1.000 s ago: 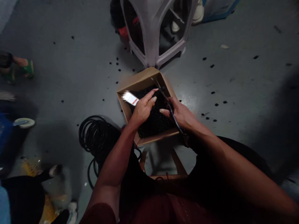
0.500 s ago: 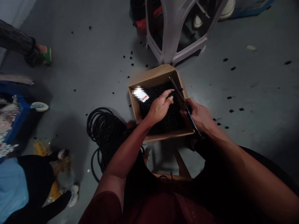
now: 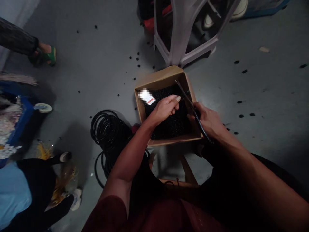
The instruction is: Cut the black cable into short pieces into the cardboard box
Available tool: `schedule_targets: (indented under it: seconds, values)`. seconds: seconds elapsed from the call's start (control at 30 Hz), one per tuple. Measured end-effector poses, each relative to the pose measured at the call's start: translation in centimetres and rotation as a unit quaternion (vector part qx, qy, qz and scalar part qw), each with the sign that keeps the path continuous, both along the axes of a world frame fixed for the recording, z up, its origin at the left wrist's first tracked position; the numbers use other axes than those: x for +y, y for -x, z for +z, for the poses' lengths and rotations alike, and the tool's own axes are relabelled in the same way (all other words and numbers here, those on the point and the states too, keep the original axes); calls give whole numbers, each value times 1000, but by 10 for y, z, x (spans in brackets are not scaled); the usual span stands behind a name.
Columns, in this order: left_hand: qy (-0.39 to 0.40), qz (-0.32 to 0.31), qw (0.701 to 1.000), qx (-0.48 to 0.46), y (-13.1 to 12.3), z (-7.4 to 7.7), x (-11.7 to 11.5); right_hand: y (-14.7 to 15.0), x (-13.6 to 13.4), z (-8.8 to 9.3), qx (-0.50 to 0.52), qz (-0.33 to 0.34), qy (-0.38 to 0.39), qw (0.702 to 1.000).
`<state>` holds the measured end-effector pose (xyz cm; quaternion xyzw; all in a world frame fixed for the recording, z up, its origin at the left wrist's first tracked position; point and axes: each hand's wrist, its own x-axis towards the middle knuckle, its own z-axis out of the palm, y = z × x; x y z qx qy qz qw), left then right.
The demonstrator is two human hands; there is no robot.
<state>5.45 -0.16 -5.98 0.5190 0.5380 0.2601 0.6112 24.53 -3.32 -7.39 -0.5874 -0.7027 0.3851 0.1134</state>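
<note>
My left hand (image 3: 167, 107) is over the cardboard box (image 3: 166, 76), its thumb pressed to its curled fingers. Whatever may be between them is hidden. At the box's right side my right hand (image 3: 209, 118) is closed around a long thin tool (image 3: 189, 100) with a narrow, metal-looking end and a dark handle; its exact kind is unclear. That narrow end points up and left over the box. Small black pieces (image 3: 173, 124) fill the bottom of the box. A white card with a red stripe (image 3: 150, 99) lies on them at the left, partly blurred out.
Coiled black tubing (image 3: 106, 127) lies left of the box. Beyond the box stands a pale plastic stool (image 3: 178, 32). Small black bits are scattered over the floor. A wheeled blue bin (image 3: 23, 117) and a person in light blue (image 3: 14, 190) are at left; a green-sandalled foot (image 3: 51, 55) is farther up.
My left hand's fingers have gone from stretched out to curled, with the thumb closed on them. My right hand keeps the tool almost in place. The whole view has shifted slightly.
</note>
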Motion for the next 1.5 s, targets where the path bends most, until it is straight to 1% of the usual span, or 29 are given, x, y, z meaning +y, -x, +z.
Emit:
schedule_targets:
  seconds: [0.07,0.13,0.23,0.33,0.47,0.6,0.7,0.8,0.9,1.0,1.13,1.27,1.37,1.5]
  values:
    - [-3,4,1000,-7,1,-3,0,2,0,3,-3,-16,15,1000]
    - [-5,23,1000,3,1,-6,0,4,1,6,6,-28,32,999]
    - [-6,45,998,52,-1,-7,-2,4,1,6,29,-30,62,997]
    - [-26,39,994,103,-5,-3,-4,3,1,6,28,-32,75,996]
    - [-48,35,990,124,-6,-2,-7,3,2,9,8,-30,67,997]
    - [-39,49,993,103,-7,-12,-9,4,3,9,-22,-14,79,997]
    - [-6,79,994,75,-9,-23,-13,5,2,3,-45,2,79,996]
    - [20,106,992,68,-11,-33,-19,5,-2,-6,-68,12,61,996]
    - [33,116,990,67,-12,-41,-22,5,-4,-11,-96,22,66,993]
    - [60,124,989,62,-12,-46,-24,4,-4,-12,-117,33,86,989]
    - [95,135,985,58,-13,-44,-23,2,-2,-16,-125,48,79,988]
    - [109,137,984,43,-13,-38,-20,0,-1,-19,-119,29,60,991]
    - [77,138,987,32,-9,-31,-13,-1,3,-12,-89,6,45,995]
    - [51,162,985,13,2,-20,-1,-1,9,4,-41,-43,49,997]
